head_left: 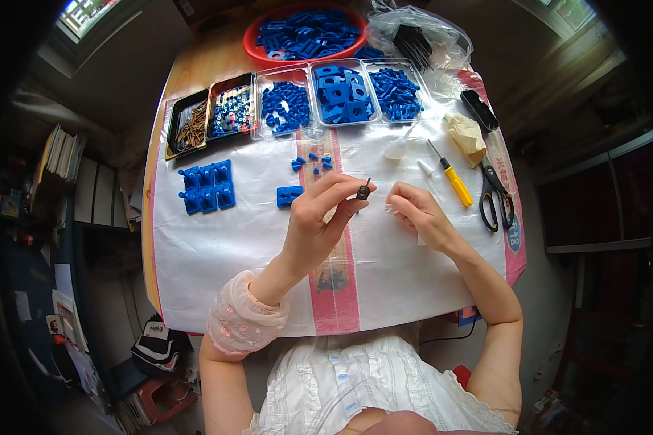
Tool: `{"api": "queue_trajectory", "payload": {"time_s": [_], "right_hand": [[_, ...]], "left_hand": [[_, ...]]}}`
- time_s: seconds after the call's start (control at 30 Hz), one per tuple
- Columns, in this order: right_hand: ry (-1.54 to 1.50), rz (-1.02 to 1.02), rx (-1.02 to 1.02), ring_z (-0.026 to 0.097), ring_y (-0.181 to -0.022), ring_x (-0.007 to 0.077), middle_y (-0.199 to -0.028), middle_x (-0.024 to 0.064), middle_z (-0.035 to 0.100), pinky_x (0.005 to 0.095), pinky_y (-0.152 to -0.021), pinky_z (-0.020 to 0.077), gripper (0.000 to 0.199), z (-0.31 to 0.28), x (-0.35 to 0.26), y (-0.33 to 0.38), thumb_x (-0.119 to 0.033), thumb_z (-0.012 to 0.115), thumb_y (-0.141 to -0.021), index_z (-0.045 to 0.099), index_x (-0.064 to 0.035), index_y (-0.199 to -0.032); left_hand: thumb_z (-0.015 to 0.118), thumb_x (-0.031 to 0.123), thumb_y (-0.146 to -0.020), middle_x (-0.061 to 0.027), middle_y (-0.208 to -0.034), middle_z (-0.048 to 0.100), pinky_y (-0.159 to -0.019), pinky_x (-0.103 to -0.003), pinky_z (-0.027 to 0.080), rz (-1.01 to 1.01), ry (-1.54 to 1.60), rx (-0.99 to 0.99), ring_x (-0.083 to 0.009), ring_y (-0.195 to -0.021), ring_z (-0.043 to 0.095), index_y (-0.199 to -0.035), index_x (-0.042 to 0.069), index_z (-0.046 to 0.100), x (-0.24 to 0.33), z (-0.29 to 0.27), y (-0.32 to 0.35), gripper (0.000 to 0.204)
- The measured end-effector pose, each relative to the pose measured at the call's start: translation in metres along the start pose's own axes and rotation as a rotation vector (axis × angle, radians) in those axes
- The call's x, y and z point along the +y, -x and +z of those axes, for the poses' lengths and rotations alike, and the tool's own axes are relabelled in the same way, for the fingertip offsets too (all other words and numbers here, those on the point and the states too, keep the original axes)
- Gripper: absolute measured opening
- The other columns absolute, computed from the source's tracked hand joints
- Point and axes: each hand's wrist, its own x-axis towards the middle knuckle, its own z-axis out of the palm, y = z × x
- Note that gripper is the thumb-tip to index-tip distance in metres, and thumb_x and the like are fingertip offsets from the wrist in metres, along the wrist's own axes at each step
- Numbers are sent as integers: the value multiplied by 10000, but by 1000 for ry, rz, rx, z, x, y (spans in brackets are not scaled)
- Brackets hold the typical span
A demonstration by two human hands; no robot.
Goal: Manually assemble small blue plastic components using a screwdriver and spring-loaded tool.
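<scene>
My left hand (319,210) is over the middle of the table, pinching a small dark part (363,192) with a thin pin standing up from it. Just to the right, my right hand (421,215) has its fingers curled and pressed together; something pale shows at the fingertips, too small to name. Beyond my left hand lie a blue rectangular piece (289,196), partly covered by the hand, and several small blue cone-shaped parts (326,162). Farther left stands a block of blue plates with upright pegs (207,187), set close together in rows.
Along the back stand a black tray of screws (191,129), a tray of nuts (231,110), and clear trays of blue parts (345,94). Behind them is a red basin (250,45). A white nozzle bottle (395,149), yellow screwdriver (458,187) and black scissors (490,206) lie right.
</scene>
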Motion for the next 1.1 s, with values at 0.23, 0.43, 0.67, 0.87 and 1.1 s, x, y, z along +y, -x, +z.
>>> {"api": "queue_trajectory", "payload": {"time_s": [0.23, 0.43, 0.67, 0.87, 1.1], "right_hand": [[111, -329, 167, 637, -835, 131, -902, 43, 682, 306, -756, 498, 93, 19, 4, -7, -68, 647, -979, 647, 20, -1006], [291, -213, 109, 697, -890, 253, -953, 141, 709, 357, -789, 525, 145, 23, 1, 0, 23, 666, -917, 653, 28, -1061], [368, -337, 157, 671, -816, 270, -911, 138, 685, 346, -732, 511, 100, 32, -2, 1, 38, 666, -892, 628, 28, -984], [234, -273, 143, 626, -730, 158, -846, 82, 671, 309, -655, 478, 117, 28, 9, -1, 38, 668, -893, 611, 5, -990], [66, -137, 134, 633, -741, 123, -816, 52, 669, 289, -712, 495, 79, 32, -4, -1, 18, 645, -926, 630, -12, -998]], "left_hand": [[734, -61, -907, -97, -1073, 743, -772, -289, 586, -11, -60, -24, -187, -926, 718, -1102, -4, 731, -2, -1, 0, 203], [744, -72, -892, -104, -1082, 737, -768, -286, 587, 6, -29, -22, -187, -930, 716, -1124, -9, 730, -3, 0, 0, 241], [750, -71, -887, -99, -1077, 731, -767, -275, 590, -17, -25, -25, -177, -926, 714, -1131, -10, 736, -3, -1, 1, 253], [756, -67, -886, -98, -1075, 730, -758, -274, 589, -4, -31, -21, -173, -917, 714, -1131, -8, 739, -3, -1, 0, 253], [755, -75, -879, -103, -1061, 731, -731, -283, 581, 21, -25, -4, -188, -896, 719, -1138, -3, 737, -6, -1, 1, 269]]}}
